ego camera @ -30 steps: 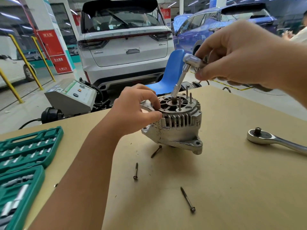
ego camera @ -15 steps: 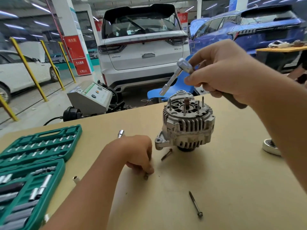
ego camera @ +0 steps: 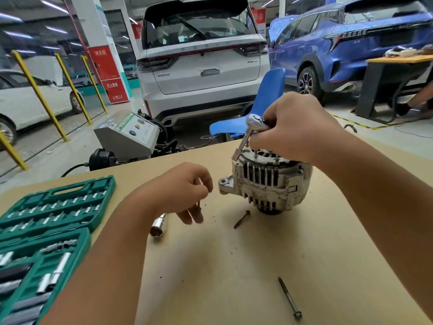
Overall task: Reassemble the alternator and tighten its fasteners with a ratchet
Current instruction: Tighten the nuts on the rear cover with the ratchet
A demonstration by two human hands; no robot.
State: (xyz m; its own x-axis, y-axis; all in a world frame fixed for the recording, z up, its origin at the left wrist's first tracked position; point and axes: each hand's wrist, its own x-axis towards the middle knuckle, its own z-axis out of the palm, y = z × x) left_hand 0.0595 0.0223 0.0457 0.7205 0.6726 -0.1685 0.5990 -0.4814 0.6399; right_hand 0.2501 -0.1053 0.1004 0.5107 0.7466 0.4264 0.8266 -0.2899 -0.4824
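The silver alternator [ego camera: 269,181] stands upright on the tan table [ego camera: 234,266], with studs sticking up from its top. My right hand [ego camera: 295,127] grips a chrome ratchet [ego camera: 254,120] above it; the socket extension [ego camera: 241,147] slants down to the alternator's top left edge. My left hand [ego camera: 185,191] hovers left of the alternator and pinches a dark bolt [ego camera: 198,205] that hangs downward. Two more long bolts lie on the table, one [ego camera: 241,219] by the alternator's base and one [ego camera: 290,299] near the front.
A loose chrome socket [ego camera: 158,225] lies under my left wrist. An open green socket case [ego camera: 44,233] fills the table's left side. Beyond the table stand a blue chair [ego camera: 262,106], a grey machine [ego camera: 128,137], parked cars and another bench [ego camera: 398,59].
My left hand left the alternator, went down to the table and lifted a bolt. My right hand lowered the ratchet so its extension touches the alternator's top edge. The camera view shifted.
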